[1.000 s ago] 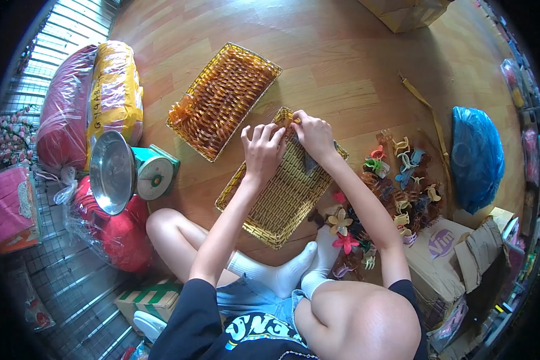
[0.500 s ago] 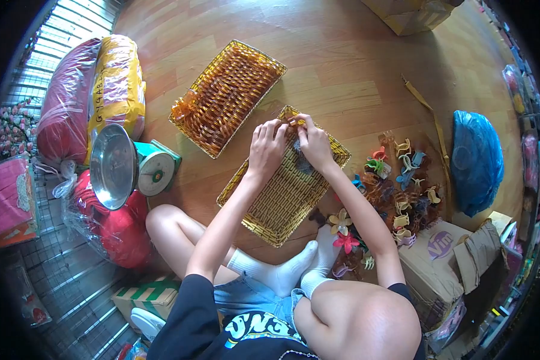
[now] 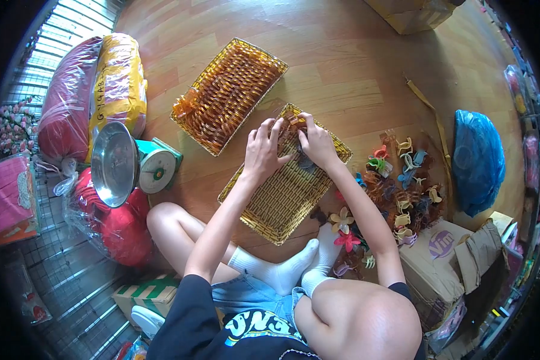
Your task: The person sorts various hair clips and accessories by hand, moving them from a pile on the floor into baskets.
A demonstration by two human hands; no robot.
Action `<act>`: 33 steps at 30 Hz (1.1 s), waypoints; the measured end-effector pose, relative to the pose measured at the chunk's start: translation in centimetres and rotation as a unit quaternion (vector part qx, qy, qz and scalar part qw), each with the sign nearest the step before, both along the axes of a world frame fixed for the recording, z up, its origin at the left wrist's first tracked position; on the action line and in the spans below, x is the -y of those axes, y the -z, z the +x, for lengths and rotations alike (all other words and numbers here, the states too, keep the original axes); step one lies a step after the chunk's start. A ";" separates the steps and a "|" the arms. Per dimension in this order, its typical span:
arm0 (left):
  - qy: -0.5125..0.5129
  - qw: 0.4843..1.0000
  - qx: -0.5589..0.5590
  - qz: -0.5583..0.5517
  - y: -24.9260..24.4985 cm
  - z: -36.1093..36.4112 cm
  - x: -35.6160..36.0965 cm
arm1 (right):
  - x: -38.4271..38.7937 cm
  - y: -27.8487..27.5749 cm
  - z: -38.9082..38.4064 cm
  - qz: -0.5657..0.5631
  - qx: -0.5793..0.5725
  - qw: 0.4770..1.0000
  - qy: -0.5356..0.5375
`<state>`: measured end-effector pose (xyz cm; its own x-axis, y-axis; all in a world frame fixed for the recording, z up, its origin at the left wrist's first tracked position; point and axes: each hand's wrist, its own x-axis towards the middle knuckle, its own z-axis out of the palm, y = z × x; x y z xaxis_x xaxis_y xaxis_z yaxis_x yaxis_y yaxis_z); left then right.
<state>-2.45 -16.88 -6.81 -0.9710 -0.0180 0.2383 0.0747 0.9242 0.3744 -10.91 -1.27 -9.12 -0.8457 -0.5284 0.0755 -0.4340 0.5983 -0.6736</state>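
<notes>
A shallow golden woven basket [image 3: 270, 207] lies on the floor before me, with brown and dark hair claw clips in its far corner. My right hand [image 3: 319, 147] is at that corner, its thumb and index finger bent around a brown hair claw clip [image 3: 293, 124]. Across from it, my left hand [image 3: 264, 149] has its fingers apart and thumb stretched out over the basket, fingertips beside the clips. A greyish clip [image 3: 306, 161] shows partly under my right hand. Farther off, a second woven basket [image 3: 213, 149] is filled with rows of amber hair claw clips [image 3: 237, 84].
Loose colourful claw clips [image 3: 402, 180] are heaped at right, near flower clips [image 3: 347, 240]. A blue plastic bag [image 3: 477, 162] and a cardboard box [image 3: 429, 258] stand beyond. At left are a scale [image 3: 157, 168] with a metal pan [image 3: 114, 165] and wrapped bundles [image 3: 119, 84].
My left hand has spread its fingers and moved its thumb away from the clip and toward the basket's middle. The right hand stays almost in place.
</notes>
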 end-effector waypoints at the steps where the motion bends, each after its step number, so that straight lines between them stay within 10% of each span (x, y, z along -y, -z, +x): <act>1: -0.008 1.000 0.013 -0.010 0.4 0.0 0.0 | 0.0 -0.2 0.0 0.006 0.006 1.000 0.004; 16: -0.035 0.999 -0.029 -0.009 -2.5 2.1 -0.3 | -2.6 -4.9 0.4 0.028 0.048 0.998 0.012; 24: 0.007 0.985 0.029 0.169 -4.3 19.1 -5.1 | -9.6 -9.6 1.5 0.157 0.026 0.987 -0.014; 30: 0.114 0.957 0.073 0.257 -3.7 18.7 -14.2 | -18.8 -14.6 5.5 -0.180 0.153 0.936 0.261; 33: 0.124 0.969 0.061 0.204 -1.3 15.2 -16.4 | -22.4 -14.0 8.0 -0.500 0.234 0.741 0.382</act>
<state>12.77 -0.46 -5.47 -0.9781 0.1501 0.1441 0.2076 0.6572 0.7246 -2.95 21.12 4.83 -0.9262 0.2411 -0.2899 0.1951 -0.3516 -0.9156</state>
